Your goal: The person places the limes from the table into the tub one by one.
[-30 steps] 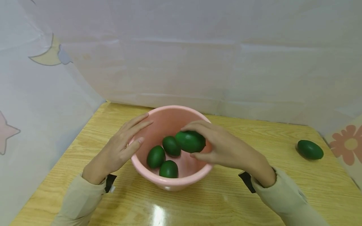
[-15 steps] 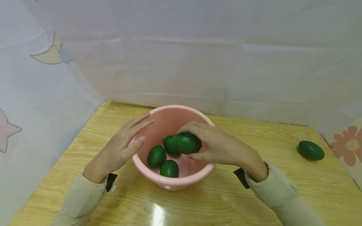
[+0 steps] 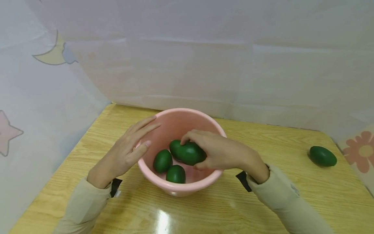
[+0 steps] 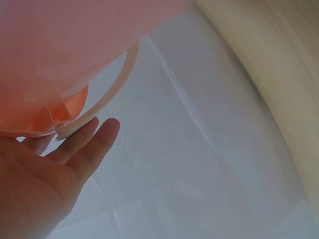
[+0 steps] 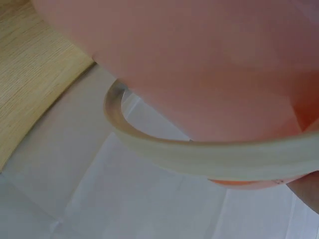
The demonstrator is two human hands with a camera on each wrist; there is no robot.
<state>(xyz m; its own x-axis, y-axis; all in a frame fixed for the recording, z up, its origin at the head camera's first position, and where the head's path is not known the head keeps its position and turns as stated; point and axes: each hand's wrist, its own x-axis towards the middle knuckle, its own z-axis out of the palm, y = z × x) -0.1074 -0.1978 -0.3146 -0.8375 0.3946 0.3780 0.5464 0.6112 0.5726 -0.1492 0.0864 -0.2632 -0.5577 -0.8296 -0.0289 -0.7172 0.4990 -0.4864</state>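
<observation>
A pink bucket [image 3: 181,188] stands on the table with dark green, smooth oval fruits inside. My left hand [image 3: 124,152] rests on its left rim, fingers extended and thumb over the edge. In the left wrist view those fingers [image 4: 102,144] lie straight beside the pale handle [image 4: 112,92]. Inside the bucket, my right hand [image 3: 217,149] grips a green oval fruit [image 3: 191,153] between thumb and fingers. That fruit overlaps another green fruit [image 3: 174,148]; whether they touch I cannot tell. Two more fruits, one at the left [image 3: 162,161] and one at the front [image 3: 176,174], lie on the bottom.
Another green oval fruit [image 3: 322,156] lies on the wooden table [image 3: 263,208] at the far right. A pale printed sheet [image 3: 187,65] hangs behind and beside the table. In the right wrist view, the pale handle [image 5: 214,158] curves past the bucket's outer wall.
My right hand has moved left and down into the bucket with the green oval fruit, which now covers more of the fruit behind it. The left hand has stayed on the rim.
</observation>
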